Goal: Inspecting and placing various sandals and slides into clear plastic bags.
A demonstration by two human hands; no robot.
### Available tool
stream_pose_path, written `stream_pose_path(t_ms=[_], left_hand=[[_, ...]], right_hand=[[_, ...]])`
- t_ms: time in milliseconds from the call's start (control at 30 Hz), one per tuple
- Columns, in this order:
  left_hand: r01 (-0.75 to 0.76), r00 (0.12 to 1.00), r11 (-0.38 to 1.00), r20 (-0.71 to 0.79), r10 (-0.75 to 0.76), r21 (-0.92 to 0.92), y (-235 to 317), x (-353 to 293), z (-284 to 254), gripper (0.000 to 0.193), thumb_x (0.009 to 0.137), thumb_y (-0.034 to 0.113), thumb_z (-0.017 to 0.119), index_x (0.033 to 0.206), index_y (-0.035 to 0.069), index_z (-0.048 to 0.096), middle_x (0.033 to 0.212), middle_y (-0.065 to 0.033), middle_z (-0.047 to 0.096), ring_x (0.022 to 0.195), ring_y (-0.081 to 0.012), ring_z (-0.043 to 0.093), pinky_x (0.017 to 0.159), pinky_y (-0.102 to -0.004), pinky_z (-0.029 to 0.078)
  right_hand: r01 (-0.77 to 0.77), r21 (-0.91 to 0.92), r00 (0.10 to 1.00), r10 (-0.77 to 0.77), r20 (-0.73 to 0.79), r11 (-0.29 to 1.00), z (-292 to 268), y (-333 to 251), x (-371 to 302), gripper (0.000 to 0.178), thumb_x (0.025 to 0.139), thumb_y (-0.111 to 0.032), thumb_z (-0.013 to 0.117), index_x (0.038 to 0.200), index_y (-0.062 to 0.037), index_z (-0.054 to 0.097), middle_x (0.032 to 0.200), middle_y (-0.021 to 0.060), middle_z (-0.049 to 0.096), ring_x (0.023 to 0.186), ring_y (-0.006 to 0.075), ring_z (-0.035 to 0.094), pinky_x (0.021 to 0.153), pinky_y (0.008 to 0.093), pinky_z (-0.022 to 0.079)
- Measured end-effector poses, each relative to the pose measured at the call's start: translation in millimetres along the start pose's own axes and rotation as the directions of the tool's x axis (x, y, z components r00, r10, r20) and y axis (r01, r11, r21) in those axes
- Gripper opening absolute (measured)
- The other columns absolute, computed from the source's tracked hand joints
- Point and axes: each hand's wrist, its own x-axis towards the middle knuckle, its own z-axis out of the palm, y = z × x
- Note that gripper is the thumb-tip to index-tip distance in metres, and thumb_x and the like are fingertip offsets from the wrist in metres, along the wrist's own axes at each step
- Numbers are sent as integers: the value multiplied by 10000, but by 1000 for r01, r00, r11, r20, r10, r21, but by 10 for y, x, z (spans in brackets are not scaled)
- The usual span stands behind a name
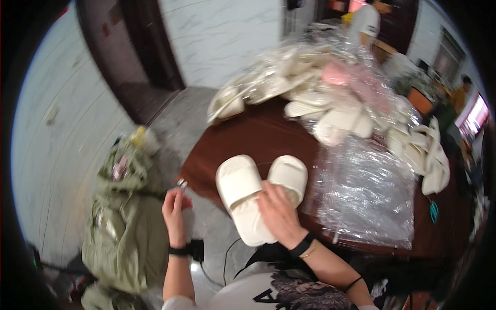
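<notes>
A pair of cream slippers lies at the near edge of the brown-covered table, toes pointing away from me. The left slipper [238, 178] reaches past the edge at its heel, and the right slipper [288, 170] is partly covered by my right hand [279, 213]. That hand is closed over the inner sides of the pair, its fingertips by the straps. Off the table to the left, my left hand [176, 209] is raised with curled fingers. A small shiny bit [182, 182] shows at its fingertips, too small to name.
Flat clear plastic bags [367, 194] lie to the right. Behind them is a heap of wrapped slippers [305, 77], some pink; more cream slippers [421, 152] lie at far right. Green sacks [124, 237] stand on the floor at left. Another person [366, 23] is at the back.
</notes>
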Motion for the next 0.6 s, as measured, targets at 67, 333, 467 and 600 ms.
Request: stream_pose_path(t_ms=[67, 333, 467, 600], left_hand=[[77, 996, 996, 50, -79, 53, 236, -269, 341, 188, 986, 170, 520, 997, 13, 623, 788, -13, 595, 709, -103, 577, 665, -246, 479], [-164, 919, 986, 362, 159, -16, 35, -420, 841, 159, 915, 105, 590, 992, -34, 589, 973, -46, 617, 940, -160, 586, 864, -302, 473], [-279, 794, 956, 581, 180, 85, 89, -564, 1350, 138, 848, 4, 611, 978, -38, 594, 990, -77, 639, 1006, -218, 580, 910, -363, 458], [-619, 602, 779, 697, 389, 99, 680, -702, 1845, 66, 833, -5, 590, 882, 13, 630, 956, -125, 629, 958, -303, 572, 882, -382, 447]], right_hand=[[90, 77, 984, -77, -158, 993, -42, 72, -97, 148, 836, -61, 584, 959, 20, 595, 1175, 171, 537, 1065, 337, 529, 909, 420, 462], [249, 412, 888, -36, -459, 877, -1192, -173, -288, 234, 700, 9, 694, 898, 79, 590, 1242, 183, 519, 1131, 346, 518, 925, 421, 475], [38, 74, 840, 8, -543, 997, -2056, 214, -743, 164, 771, -11, 670, 908, 64, 622, 1246, 219, 554, 1056, 405, 558, 915, 432, 470], [-328, -203, 830, 179, -529, 923, -2608, 806, -1263, 270, 759, 32, 623, 1028, 10, 639, 1179, 165, 596, 1059, 372, 563, 902, 421, 470]])
